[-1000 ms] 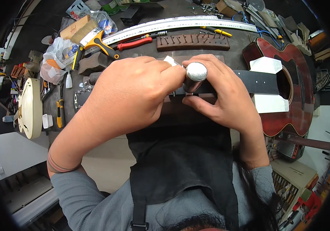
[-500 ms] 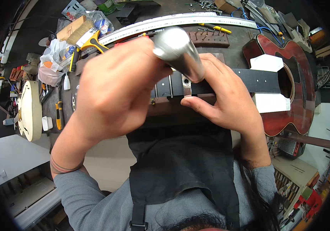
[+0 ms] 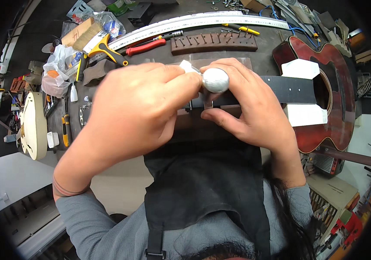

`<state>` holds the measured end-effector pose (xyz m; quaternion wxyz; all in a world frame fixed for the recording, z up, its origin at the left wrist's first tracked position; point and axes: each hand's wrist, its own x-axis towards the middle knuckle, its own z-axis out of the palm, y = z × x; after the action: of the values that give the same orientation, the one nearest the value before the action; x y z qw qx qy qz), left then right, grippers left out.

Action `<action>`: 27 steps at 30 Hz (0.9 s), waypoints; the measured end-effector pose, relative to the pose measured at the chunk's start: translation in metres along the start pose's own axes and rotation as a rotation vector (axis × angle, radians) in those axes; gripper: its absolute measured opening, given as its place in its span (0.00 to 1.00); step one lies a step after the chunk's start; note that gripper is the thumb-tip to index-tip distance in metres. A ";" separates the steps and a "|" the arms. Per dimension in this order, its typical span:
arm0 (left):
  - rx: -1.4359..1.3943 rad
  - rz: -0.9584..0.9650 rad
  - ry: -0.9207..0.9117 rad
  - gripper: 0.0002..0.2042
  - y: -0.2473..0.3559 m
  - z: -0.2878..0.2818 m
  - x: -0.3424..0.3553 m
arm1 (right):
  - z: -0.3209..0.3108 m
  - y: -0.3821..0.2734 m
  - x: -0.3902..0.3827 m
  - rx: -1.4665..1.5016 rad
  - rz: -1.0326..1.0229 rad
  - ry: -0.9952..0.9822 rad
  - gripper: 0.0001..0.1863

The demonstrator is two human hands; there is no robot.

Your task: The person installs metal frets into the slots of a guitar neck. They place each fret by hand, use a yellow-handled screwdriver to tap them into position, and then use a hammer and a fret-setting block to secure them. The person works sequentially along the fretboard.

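Note:
My left hand [image 3: 146,104] is closed around a hammer, its handle mostly hidden in the fist. The hammer's silver, round-topped head [image 3: 216,80] stands over the dark fretboard [image 3: 283,90] of a red acoustic guitar [image 3: 298,56]. Curled over the neck, my right hand [image 3: 255,104] has its thumb at the near end of a narrow metal strip [image 3: 210,104] lying across the fretboard. The hammer head covers most of that strip, and whether the two touch I cannot tell. White paper masks [image 3: 304,116] lie on the guitar's top beside the fretboard.
Behind the neck stand a brown block [image 3: 213,43] with several pins, red-handled pliers [image 3: 146,47] and a long ruler [image 3: 194,21]. A yellow-handled brush [image 3: 107,50] and plastic bags [image 3: 57,71] lie at the left, near a cream guitar body [image 3: 34,125].
The hammer has come down from a raised position, and its head now hides the hole in the metal strip. My left hand moved down with it; my right hand stays nearly still.

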<state>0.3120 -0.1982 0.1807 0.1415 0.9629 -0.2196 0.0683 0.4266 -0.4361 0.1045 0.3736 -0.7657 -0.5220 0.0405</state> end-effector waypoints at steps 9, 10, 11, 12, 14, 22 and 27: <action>-0.036 -0.058 0.146 0.20 0.001 0.018 -0.004 | 0.003 0.000 0.000 0.006 -0.023 0.011 0.35; 0.002 -0.047 0.092 0.19 0.003 0.013 -0.001 | 0.003 0.003 -0.001 0.006 -0.028 0.019 0.36; 0.041 -0.031 0.037 0.18 0.006 0.004 0.003 | 0.002 0.003 -0.002 -0.012 -0.026 0.027 0.36; -0.009 0.058 0.128 0.18 0.002 -0.002 0.003 | 0.001 0.004 -0.004 -0.031 -0.024 0.034 0.36; -0.025 0.113 0.197 0.19 0.000 -0.008 -0.002 | 0.002 0.002 -0.004 -0.039 -0.033 0.044 0.35; 0.049 0.062 0.209 0.15 -0.009 -0.010 -0.004 | 0.005 0.003 -0.004 -0.014 -0.025 0.031 0.36; -0.144 -0.072 0.271 0.19 -0.007 0.003 -0.009 | 0.002 0.001 -0.002 -0.047 -0.030 0.019 0.37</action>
<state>0.3068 -0.1898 0.1741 0.2408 0.9395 -0.1680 0.1763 0.4252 -0.4364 0.1020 0.3609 -0.7668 -0.5306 0.0155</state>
